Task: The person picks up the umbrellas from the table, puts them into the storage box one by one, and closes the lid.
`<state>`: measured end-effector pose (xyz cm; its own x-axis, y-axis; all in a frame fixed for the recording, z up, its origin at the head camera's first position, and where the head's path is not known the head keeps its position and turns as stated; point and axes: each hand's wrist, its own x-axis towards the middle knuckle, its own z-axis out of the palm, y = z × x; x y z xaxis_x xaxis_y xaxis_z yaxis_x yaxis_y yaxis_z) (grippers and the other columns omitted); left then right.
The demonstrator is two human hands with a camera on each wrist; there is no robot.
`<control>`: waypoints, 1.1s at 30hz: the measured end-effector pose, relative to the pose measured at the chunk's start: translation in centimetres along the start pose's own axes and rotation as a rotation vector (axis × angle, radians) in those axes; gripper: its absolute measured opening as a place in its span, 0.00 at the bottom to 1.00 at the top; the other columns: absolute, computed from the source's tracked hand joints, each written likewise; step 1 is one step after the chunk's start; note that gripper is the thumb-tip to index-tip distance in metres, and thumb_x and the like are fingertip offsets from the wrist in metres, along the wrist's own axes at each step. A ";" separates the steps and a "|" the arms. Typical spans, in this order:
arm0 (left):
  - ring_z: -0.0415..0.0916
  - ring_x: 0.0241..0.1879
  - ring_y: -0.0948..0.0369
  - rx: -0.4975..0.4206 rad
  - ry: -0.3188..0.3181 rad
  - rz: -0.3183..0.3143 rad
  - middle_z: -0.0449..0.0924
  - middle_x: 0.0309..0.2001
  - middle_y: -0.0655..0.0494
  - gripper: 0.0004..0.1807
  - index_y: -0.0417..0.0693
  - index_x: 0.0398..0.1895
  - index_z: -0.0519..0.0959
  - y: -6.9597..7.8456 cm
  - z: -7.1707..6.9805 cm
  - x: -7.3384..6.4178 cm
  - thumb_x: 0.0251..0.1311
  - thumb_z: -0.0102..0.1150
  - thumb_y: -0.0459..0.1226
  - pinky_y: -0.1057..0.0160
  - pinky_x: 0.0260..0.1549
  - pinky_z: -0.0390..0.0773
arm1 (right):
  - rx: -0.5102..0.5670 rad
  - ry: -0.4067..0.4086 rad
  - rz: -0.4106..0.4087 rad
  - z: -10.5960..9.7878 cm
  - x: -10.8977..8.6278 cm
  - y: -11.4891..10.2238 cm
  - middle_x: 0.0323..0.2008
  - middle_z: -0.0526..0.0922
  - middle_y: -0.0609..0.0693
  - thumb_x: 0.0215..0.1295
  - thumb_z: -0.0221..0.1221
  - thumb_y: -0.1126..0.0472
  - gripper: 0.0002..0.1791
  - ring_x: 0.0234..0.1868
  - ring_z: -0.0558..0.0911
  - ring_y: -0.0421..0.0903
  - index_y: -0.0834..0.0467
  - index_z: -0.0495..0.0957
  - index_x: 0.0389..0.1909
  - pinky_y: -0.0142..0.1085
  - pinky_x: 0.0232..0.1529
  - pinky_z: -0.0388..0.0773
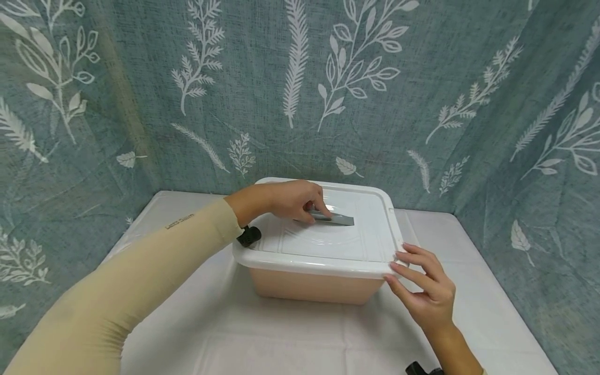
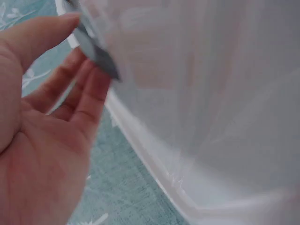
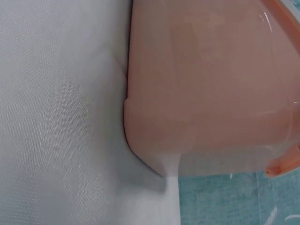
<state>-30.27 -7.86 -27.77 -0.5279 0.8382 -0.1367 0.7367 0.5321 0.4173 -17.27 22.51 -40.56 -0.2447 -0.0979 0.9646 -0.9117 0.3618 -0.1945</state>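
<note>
A shallow pink storage box (image 1: 314,286) stands on the white-covered table, topped by a white lid (image 1: 361,245). My left hand (image 1: 297,200) reaches over the lid and pinches a flat grey strip (image 1: 343,221) at its middle. In the left wrist view, the thumb of that hand (image 2: 51,108) lies on one side of the strip (image 2: 96,51), with several fingers on the other. At the lid's front right corner, my right hand (image 1: 428,289) holds the rim between thumb and fingertips. The right wrist view has the box's pink side (image 3: 211,84) but not the hand.
A white cloth (image 1: 281,344) covers the table. Behind and on both sides hangs a green curtain (image 1: 262,104) with white leaf prints, close behind the box. Black wrist mounts (image 1: 249,236) sit at both wrists, the left one just over the lid.
</note>
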 end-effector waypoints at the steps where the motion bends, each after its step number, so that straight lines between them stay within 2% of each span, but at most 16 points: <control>1: 0.74 0.41 0.61 0.006 0.005 -0.008 0.80 0.51 0.51 0.22 0.52 0.64 0.82 0.0 -0.1 -0.3 0.67 0.65 0.32 0.67 0.42 0.77 | 0.002 0.003 0.000 0.0 0.0 0.0 0.41 0.87 0.64 0.60 0.74 0.57 0.17 0.59 0.83 0.55 0.70 0.89 0.33 0.33 0.64 0.79; 6: 0.79 0.53 0.56 -0.028 0.037 -0.055 0.79 0.56 0.50 0.23 0.53 0.65 0.81 -0.1 -0.4 -1.6 0.68 0.63 0.32 0.61 0.54 0.82 | 0.013 0.017 0.012 0.2 0.0 0.1 0.41 0.87 0.63 0.59 0.75 0.57 0.17 0.59 0.83 0.54 0.70 0.89 0.33 0.32 0.63 0.80; 10: 0.78 0.59 0.52 -0.038 0.090 -0.075 0.79 0.58 0.48 0.23 0.51 0.67 0.79 -0.3 -0.6 -3.1 0.69 0.59 0.32 0.56 0.59 0.81 | 0.026 0.026 0.014 0.3 0.0 0.1 0.41 0.87 0.63 0.58 0.75 0.57 0.17 0.59 0.84 0.53 0.70 0.89 0.33 0.32 0.63 0.80; 13: 0.77 0.61 0.50 -0.023 0.149 -0.111 0.79 0.60 0.48 0.24 0.51 0.69 0.78 -0.2 -0.7 -4.6 0.71 0.59 0.34 0.51 0.61 0.80 | 0.027 0.030 0.011 0.3 -0.1 0.1 0.41 0.87 0.63 0.58 0.75 0.57 0.17 0.58 0.84 0.53 0.70 0.89 0.33 0.32 0.63 0.80; 18: 0.76 0.62 0.47 0.000 0.277 -0.191 0.77 0.65 0.47 0.23 0.49 0.70 0.76 0.2 -0.3 -7.0 0.72 0.59 0.36 0.46 0.59 0.79 | 0.020 0.040 0.017 0.2 -0.3 0.2 0.41 0.88 0.63 0.58 0.75 0.56 0.18 0.59 0.84 0.53 0.70 0.89 0.33 0.31 0.63 0.80; 22: 0.73 0.67 0.45 0.037 0.373 -0.270 0.75 0.68 0.45 0.25 0.47 0.70 0.75 0.4 0.8 -8.2 0.71 0.60 0.37 0.43 0.64 0.76 | 0.026 0.035 0.041 0.0 -0.4 0.1 0.42 0.87 0.63 0.58 0.75 0.57 0.17 0.59 0.83 0.52 0.70 0.89 0.34 0.31 0.63 0.79; 27: 0.70 0.69 0.42 0.181 0.473 -0.355 0.72 0.69 0.39 0.29 0.39 0.71 0.72 0.2 2.9 -9.2 0.70 0.62 0.39 0.41 0.67 0.74 | 0.056 0.038 0.054 0.1 -0.3 -0.2 0.43 0.87 0.63 0.57 0.76 0.59 0.16 0.59 0.83 0.53 0.71 0.89 0.34 0.32 0.63 0.79; 31: 0.63 0.74 0.39 0.256 0.501 -0.448 0.65 0.73 0.35 0.35 0.35 0.75 0.66 0.1 4.1 -10.1 0.71 0.60 0.43 0.39 0.71 0.68 | 0.079 0.049 0.041 0.2 -0.1 -0.2 0.42 0.87 0.63 0.56 0.76 0.61 0.15 0.59 0.83 0.53 0.71 0.88 0.33 0.33 0.63 0.80; 33: 0.57 0.77 0.37 0.286 0.493 -0.501 0.60 0.76 0.34 0.37 0.34 0.77 0.62 0.0 4.5 -10.5 0.72 0.58 0.46 0.37 0.74 0.63 | 0.077 0.049 0.040 0.2 0.0 -0.2 0.42 0.87 0.63 0.56 0.76 0.60 0.16 0.59 0.83 0.53 0.71 0.88 0.33 0.32 0.63 0.80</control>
<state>-22.81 -16.13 -30.38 -0.9066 0.3731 0.1972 0.4044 0.9018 0.1527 -17.18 22.26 -40.62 -0.2667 -0.0387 0.9630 -0.9247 0.2918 -0.2444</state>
